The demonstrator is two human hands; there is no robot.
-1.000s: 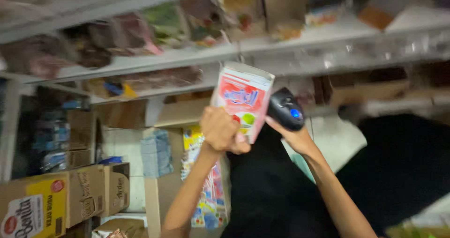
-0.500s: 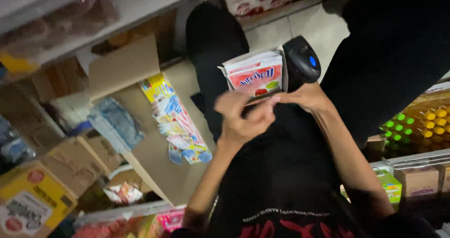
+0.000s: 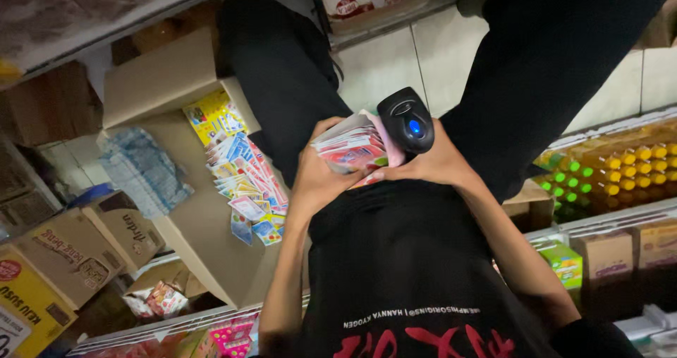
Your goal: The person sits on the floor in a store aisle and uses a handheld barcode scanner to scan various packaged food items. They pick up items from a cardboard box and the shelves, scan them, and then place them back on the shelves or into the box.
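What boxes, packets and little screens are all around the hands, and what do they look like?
Stack of sachets: in the left hand, flat, red, pink and white.
Barcode scanner: in the right hand, black, with a blue light.
Colourful sachets: strewn in the open cardboard box, left.
Yellow carton: bottom left.
Bottles: right shelf, green and yellow caps.
Green box: lower right.

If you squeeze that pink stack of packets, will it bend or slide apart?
The pink stack of packets looks thin and soft, so it would probably bend. Its fanned edges suggest the glossy packets could slip apart. The left hand and right hand both steady it.
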